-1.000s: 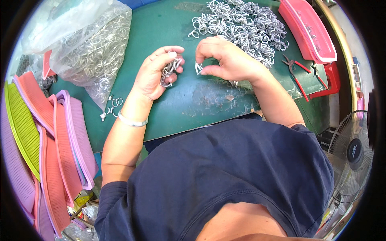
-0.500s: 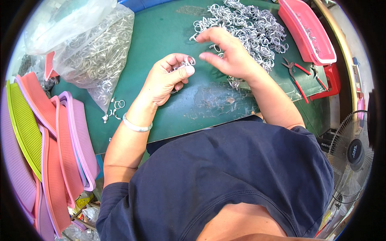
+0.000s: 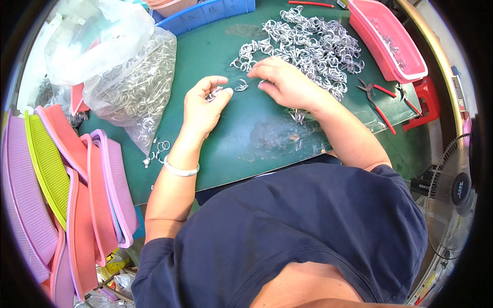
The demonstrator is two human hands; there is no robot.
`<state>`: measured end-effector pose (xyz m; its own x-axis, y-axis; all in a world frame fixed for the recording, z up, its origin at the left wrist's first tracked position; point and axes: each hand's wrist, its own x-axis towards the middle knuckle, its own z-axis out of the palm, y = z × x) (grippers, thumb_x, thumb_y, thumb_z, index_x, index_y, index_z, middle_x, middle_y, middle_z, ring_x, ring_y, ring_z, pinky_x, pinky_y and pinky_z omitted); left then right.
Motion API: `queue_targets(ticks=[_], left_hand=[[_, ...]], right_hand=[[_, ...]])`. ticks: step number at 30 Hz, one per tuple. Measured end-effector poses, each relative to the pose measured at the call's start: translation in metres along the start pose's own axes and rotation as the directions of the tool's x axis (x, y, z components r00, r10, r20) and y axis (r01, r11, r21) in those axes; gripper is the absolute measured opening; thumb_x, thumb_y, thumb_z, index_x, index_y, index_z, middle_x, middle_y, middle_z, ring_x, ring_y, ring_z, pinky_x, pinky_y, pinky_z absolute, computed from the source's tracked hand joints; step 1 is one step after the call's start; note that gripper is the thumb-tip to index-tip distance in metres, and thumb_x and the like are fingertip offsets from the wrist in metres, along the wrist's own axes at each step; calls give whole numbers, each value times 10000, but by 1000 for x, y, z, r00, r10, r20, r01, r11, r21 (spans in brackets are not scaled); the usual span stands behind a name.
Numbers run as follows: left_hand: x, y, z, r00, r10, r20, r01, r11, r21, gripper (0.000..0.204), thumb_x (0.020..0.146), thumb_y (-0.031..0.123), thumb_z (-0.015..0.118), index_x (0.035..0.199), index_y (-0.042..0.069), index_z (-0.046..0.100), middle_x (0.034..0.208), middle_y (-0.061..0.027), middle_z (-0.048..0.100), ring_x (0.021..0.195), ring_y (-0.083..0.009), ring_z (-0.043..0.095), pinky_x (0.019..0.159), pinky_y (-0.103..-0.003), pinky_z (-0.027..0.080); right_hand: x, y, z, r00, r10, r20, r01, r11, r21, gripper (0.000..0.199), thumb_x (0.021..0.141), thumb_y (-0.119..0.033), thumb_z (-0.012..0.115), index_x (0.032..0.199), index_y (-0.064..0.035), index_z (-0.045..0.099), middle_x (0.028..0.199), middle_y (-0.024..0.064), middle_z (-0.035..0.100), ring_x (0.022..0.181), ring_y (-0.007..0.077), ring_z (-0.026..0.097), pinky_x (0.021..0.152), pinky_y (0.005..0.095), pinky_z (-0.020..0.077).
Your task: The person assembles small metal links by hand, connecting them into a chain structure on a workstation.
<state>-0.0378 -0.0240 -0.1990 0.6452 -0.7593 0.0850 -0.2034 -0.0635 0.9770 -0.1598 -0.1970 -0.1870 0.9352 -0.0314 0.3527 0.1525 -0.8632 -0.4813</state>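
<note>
My left hand (image 3: 201, 110) is partly curled, with a few small silvery metal rings (image 3: 213, 94) between its thumb and fingers. Just off its thumb tip, a linked pair of rings (image 3: 241, 85) shows against the green table (image 3: 221, 149). At the near left edge of a large heap of silvery rings (image 3: 313, 46), my right hand (image 3: 285, 84) has its fingers bent toward the thumb. Something small and pale shows between them, too hidden to name.
Left stands a clear plastic bag (image 3: 131, 84) full of rings, with loose rings (image 3: 162, 146) below it. Stacked plastic baskets (image 3: 46, 169) fill the far left. Red-handled pliers (image 3: 377, 100) lie right, near a pink basket (image 3: 385, 46). A blue bin (image 3: 210, 15) sits behind; a fan (image 3: 452, 195) stands right.
My left hand has loosened its pinch, and the ring at its fingertips now shows apart, between the hands. My right fingers have curled closer to the thumb. The whole view has shifted slightly.
</note>
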Motion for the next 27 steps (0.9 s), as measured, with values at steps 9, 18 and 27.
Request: queue_targets(ticks=[9, 18, 27], left_hand=[[21, 21, 28, 987, -39, 155, -97, 626, 774, 360, 709, 259, 652, 982, 33, 594, 898, -152, 619, 841, -298, 593, 741, -377, 459], [-2, 85, -1, 926, 346, 151, -344, 608, 716, 269, 682, 173, 696, 894, 27, 617, 757, -107, 608, 641, -190, 587, 595, -290, 465], [53, 219, -105, 738, 657, -155, 63, 162, 985, 411, 736, 401, 603, 946, 48, 621, 838, -138, 625, 761, -277, 597, 674, -359, 456]], right_hand=[[8, 12, 12, 998, 0, -69, -24, 940, -341, 491, 716, -95, 613, 1179, -50, 454, 1207, 171, 430, 1091, 324, 429, 917, 392, 354], [28, 6, 22, 1000, -2, -1, 1, 922, -387, 438, 734, -191, 625, 1146, -111, 501, 1137, 113, 457, 969, 310, 488, 786, 385, 456], [24, 14, 18, 998, -54, 16, 57, 946, -319, 198, 718, -61, 517, 909, -89, 560, 870, 73, 547, 798, 290, 537, 702, 356, 464]])
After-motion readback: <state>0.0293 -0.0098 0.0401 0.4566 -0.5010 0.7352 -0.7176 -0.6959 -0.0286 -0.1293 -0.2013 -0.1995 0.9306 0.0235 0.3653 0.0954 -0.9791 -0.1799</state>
